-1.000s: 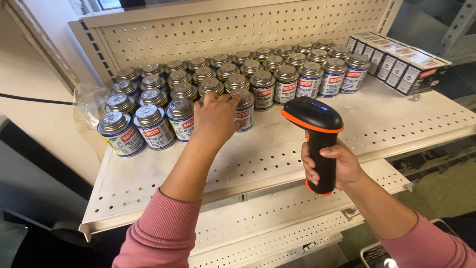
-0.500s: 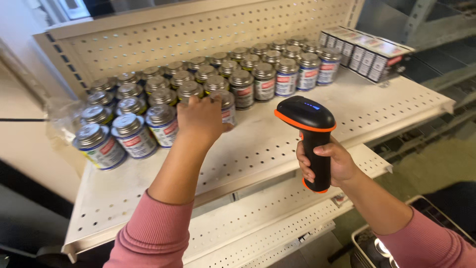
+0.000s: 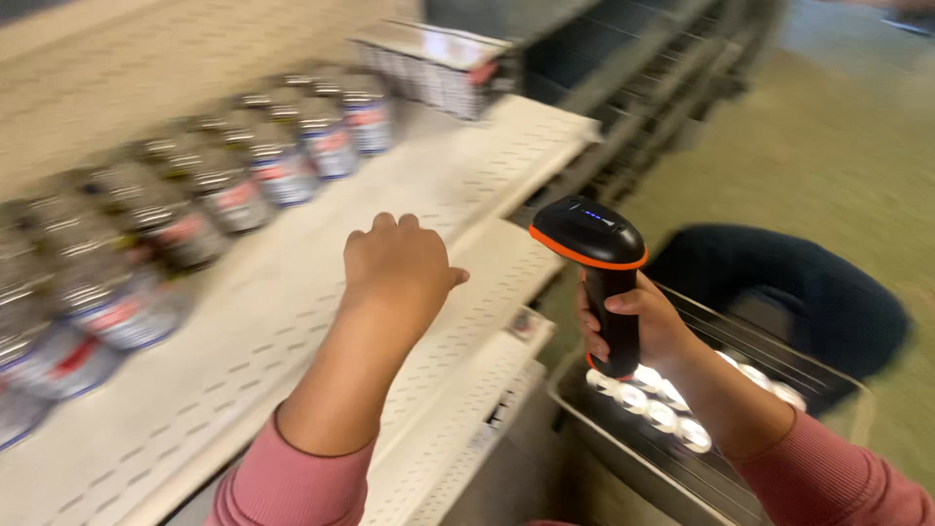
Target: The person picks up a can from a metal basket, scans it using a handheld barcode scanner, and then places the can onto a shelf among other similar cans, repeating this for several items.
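The handheld scanner (image 3: 606, 282) is black, with an orange band round its head and small blue lights on top. Both sleeves (image 3: 282, 482) are dusty pink. The shelf (image 3: 292, 321) is off-white, dotted all over with rows of small perforations, and the back panel (image 3: 117, 68) behind it is the same cream with a fainter dot pattern. The cans (image 3: 224, 195) along the shelf's back edge are silvery grey with blue, white and red labels, blurred. The box (image 3: 433, 63) at the shelf's far right corner is white and black with a red patch. The floor (image 3: 828, 166) is dull olive green. The wire basket (image 3: 682, 409) is pale grey, holding white-topped cans.
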